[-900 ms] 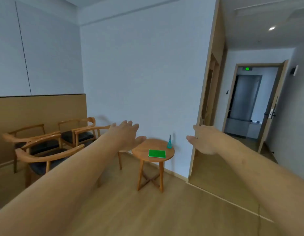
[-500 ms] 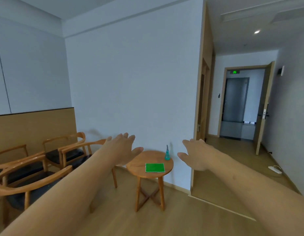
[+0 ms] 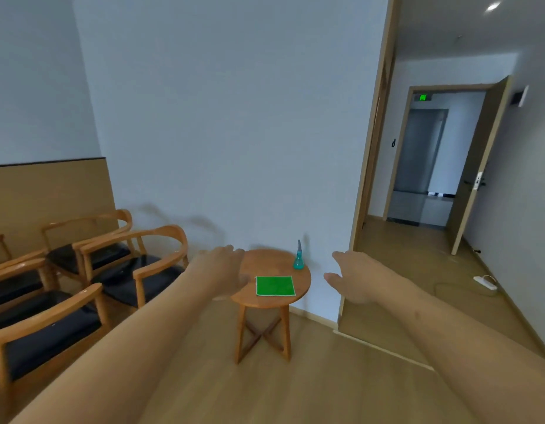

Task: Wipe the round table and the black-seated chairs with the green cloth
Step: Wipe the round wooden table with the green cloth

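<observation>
Against the pale wall, seen from the head camera, stands the small round wooden worktop [image 3: 272,301] on crossed legs, and the green cloth [image 3: 275,285] lies flat and folded square on its near right part, held by nobody. Just behind the cloth, near the far right edge of the worktop, a little blue spray bottle [image 3: 298,260] stands upright, apart from the cloth. Both bare forearms reach forward from the bottom corners. The left hand [image 3: 224,272] hangs palm down in front of the left edge of the worktop, its fingers straight and loosely spread, holding nothing; whether it touches the wood I cannot tell. The right hand [image 3: 352,275] floats to the right of the worktop, well clear of it, fingers relaxed and slightly parted, thumb out to the left, also holding nothing. To the left, rows of wooden armchairs with black seats [image 3: 124,272] face right, the nearest [image 3: 43,332] close by the left forearm. On the right a wood-framed opening gives onto a corridor with an open door [image 3: 476,166], a green exit sign [image 3: 422,97] above the far doorway, and a white power strip [image 3: 485,282] on the wooden floor [image 3: 295,393]
</observation>
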A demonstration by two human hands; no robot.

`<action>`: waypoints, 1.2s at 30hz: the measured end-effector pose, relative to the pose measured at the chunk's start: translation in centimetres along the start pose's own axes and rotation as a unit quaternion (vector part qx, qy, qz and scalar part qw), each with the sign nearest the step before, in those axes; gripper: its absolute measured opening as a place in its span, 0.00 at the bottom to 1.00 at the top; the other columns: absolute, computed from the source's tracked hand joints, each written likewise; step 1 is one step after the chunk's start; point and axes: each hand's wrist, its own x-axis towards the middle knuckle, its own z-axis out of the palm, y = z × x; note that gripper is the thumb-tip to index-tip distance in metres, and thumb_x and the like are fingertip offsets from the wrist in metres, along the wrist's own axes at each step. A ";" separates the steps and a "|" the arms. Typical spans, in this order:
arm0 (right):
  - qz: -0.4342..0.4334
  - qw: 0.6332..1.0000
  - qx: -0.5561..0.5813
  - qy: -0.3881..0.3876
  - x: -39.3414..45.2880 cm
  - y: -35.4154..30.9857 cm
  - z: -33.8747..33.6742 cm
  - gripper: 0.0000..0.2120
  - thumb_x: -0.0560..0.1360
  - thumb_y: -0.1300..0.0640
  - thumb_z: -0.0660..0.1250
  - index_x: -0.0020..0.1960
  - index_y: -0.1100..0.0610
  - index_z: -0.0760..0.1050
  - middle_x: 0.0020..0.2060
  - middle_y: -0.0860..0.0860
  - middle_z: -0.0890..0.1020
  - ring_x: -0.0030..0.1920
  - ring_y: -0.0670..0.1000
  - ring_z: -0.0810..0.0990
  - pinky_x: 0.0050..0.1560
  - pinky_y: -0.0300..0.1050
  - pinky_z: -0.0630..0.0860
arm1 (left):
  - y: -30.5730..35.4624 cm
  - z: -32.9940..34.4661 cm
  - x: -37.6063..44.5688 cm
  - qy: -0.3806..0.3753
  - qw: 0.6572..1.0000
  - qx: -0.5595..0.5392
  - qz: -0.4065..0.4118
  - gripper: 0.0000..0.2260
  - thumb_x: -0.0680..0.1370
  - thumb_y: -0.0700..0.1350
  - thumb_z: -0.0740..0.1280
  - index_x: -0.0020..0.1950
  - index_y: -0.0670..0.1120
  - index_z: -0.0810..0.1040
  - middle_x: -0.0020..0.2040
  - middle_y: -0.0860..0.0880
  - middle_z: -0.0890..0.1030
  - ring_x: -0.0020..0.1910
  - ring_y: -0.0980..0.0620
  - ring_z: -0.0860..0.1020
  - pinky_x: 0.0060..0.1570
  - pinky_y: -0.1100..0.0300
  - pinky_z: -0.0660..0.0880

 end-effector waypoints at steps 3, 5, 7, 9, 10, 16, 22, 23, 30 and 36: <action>0.009 1.000 0.003 -0.011 4.1 1.4 1.7 0.27 0.82 0.43 0.53 0.76 0.55 0.58 0.73 0.55 0.66 0.71 0.57 0.65 0.69 0.53 0.67 | 0.2 2.0 3.8 -0.015 1.000 -0.005 0.003 0.27 0.80 0.58 0.57 0.76 0.49 0.59 0.72 0.47 0.67 0.68 0.45 0.68 0.65 0.48 0.65; 0.008 1.000 0.008 -0.010 7.4 2.5 2.6 0.27 0.82 0.43 0.53 0.76 0.55 0.58 0.73 0.55 0.67 0.71 0.57 0.66 0.68 0.53 0.68 | 0.5 3.4 6.7 -0.015 1.000 0.003 0.010 0.27 0.80 0.58 0.57 0.76 0.49 0.59 0.72 0.47 0.67 0.68 0.45 0.68 0.64 0.47 0.64; 0.005 1.000 0.014 -0.005 10.9 3.7 3.3 0.26 0.82 0.43 0.54 0.75 0.56 0.60 0.72 0.56 0.68 0.70 0.58 0.67 0.67 0.53 0.68 | 0.9 4.9 10.0 -0.016 1.000 0.019 0.015 0.27 0.80 0.59 0.56 0.75 0.49 0.59 0.71 0.47 0.67 0.68 0.45 0.67 0.64 0.46 0.64; -0.002 1.000 0.022 -0.004 14.6 5.0 4.1 0.25 0.82 0.44 0.54 0.74 0.56 0.61 0.70 0.56 0.70 0.69 0.58 0.68 0.65 0.52 0.69 | 1.4 6.4 13.6 -0.025 0.999 0.029 0.015 0.26 0.79 0.58 0.57 0.75 0.49 0.61 0.70 0.47 0.68 0.68 0.45 0.68 0.64 0.46 0.66; -0.007 1.000 0.024 -0.006 16.4 5.7 4.5 0.24 0.82 0.44 0.55 0.74 0.56 0.62 0.70 0.56 0.70 0.68 0.57 0.69 0.64 0.52 0.70 | 1.6 7.1 15.4 -0.033 0.999 0.025 0.011 0.26 0.79 0.58 0.57 0.74 0.48 0.62 0.69 0.47 0.70 0.66 0.45 0.70 0.63 0.47 0.68; -0.024 0.998 0.029 -0.055 27.7 9.4 7.5 0.27 0.82 0.45 0.55 0.77 0.55 0.58 0.71 0.55 0.68 0.70 0.57 0.67 0.66 0.49 0.67 | 2.6 12.5 25.5 -0.031 0.999 0.013 -0.036 0.19 0.79 0.57 0.58 0.65 0.47 0.70 0.52 0.48 0.79 0.48 0.45 0.79 0.38 0.56 0.71; -0.038 0.993 0.046 -0.097 37.4 11.2 10.6 0.23 0.82 0.49 0.58 0.74 0.58 0.63 0.70 0.56 0.70 0.68 0.56 0.71 0.64 0.46 0.69 | 1.3 17.8 33.3 -0.040 0.997 0.005 -0.073 0.12 0.78 0.50 0.60 0.36 0.48 0.70 0.32 0.54 0.70 0.29 0.54 0.69 0.31 0.58 0.68; -0.041 0.993 0.051 -0.097 39.0 11.4 11.3 0.23 0.82 0.49 0.58 0.73 0.57 0.64 0.70 0.55 0.70 0.67 0.55 0.71 0.63 0.46 0.69 | 0.8 18.7 34.7 -0.047 0.996 0.001 -0.073 0.14 0.78 0.50 0.60 0.33 0.49 0.68 0.31 0.53 0.69 0.28 0.55 0.68 0.29 0.59 0.67; -0.040 0.991 0.041 -0.124 50.8 11.0 15.5 0.19 0.82 0.50 0.58 0.70 0.56 0.68 0.67 0.53 0.74 0.65 0.54 0.73 0.61 0.44 0.70 | -3.4 24.9 46.2 -0.097 0.993 -0.015 -0.071 0.13 0.78 0.49 0.59 0.39 0.45 0.77 0.34 0.51 0.77 0.29 0.52 0.74 0.24 0.61 0.66; -0.014 0.988 0.052 -0.145 62.4 9.5 17.4 0.17 0.80 0.49 0.60 0.66 0.55 0.70 0.61 0.53 0.76 0.57 0.53 0.76 0.55 0.44 0.73 | -8.1 30.4 56.6 -0.124 0.990 -0.048 -0.048 0.12 0.78 0.52 0.61 0.56 0.48 0.75 0.48 0.51 0.78 0.43 0.51 0.77 0.30 0.61 0.68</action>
